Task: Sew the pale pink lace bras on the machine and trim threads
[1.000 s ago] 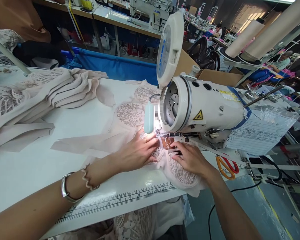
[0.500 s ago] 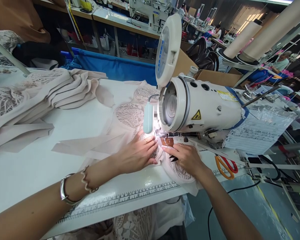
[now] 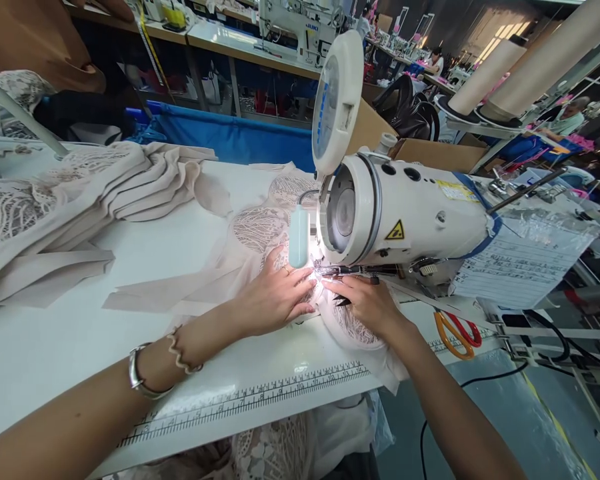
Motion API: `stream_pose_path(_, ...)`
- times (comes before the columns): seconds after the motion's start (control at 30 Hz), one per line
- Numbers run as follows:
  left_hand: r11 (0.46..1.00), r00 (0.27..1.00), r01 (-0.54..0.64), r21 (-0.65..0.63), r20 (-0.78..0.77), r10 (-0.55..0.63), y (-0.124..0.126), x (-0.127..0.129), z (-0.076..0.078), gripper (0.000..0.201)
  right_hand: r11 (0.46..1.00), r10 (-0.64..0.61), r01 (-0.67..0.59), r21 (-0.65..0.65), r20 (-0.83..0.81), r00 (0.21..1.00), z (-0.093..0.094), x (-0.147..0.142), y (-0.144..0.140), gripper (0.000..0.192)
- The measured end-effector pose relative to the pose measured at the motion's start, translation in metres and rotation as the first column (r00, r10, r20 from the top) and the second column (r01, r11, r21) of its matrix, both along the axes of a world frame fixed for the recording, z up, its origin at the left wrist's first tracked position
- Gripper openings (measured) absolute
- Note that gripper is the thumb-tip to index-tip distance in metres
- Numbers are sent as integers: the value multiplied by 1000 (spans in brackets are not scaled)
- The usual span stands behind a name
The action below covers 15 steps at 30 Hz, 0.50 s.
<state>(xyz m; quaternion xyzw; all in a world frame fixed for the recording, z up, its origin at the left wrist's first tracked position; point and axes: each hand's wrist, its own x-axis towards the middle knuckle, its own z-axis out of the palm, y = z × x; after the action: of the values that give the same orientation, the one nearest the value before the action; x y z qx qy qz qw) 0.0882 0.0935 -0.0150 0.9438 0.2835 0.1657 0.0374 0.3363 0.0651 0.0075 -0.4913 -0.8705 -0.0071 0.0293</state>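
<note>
A sewing machine (image 3: 405,213) stands on the tabletop (image 3: 55,340) at right. A lace piece (image 3: 260,230) lies under its needle, with the left hand (image 3: 275,297) and right hand (image 3: 367,303) resting on it. A fabric stack (image 3: 80,193) lies far left; scissors (image 3: 455,330) lie right of the hands; a printed ruler (image 3: 250,400) runs along the near edge.

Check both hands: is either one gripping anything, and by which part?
Neither grips. The left hand lies flat, pressing the lace fabric piece beside the sewing machine needle; the right hand presses its near edge. A small dark tool under its fingers is unclear.

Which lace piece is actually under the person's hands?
The lace piece at the sewing machine's needle, not the stacked pile far left.
</note>
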Motion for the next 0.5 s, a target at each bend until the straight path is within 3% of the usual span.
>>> stream_pose_path(0.27,996,999,-53,-70,9,54,-2,3,-3,40,999,2,-6,-36,-103,995,-18,5,10,52)
stream_pose_path(0.33,984,988,-137,-109,53,144,4,4,-1,35,999,-33,34,15,-87,996,-21,11,9,47)
stream_pose_path(0.4,929,920,-335,-158,156,359,21,1,2,33,982,-110,120,143,-77,991,-21,17,4,37)
stream_pose_path(0.5,730,698,-639,-242,218,682,65,-13,8,33,923,-160,198,329,-139,977,-14,20,-11,27)
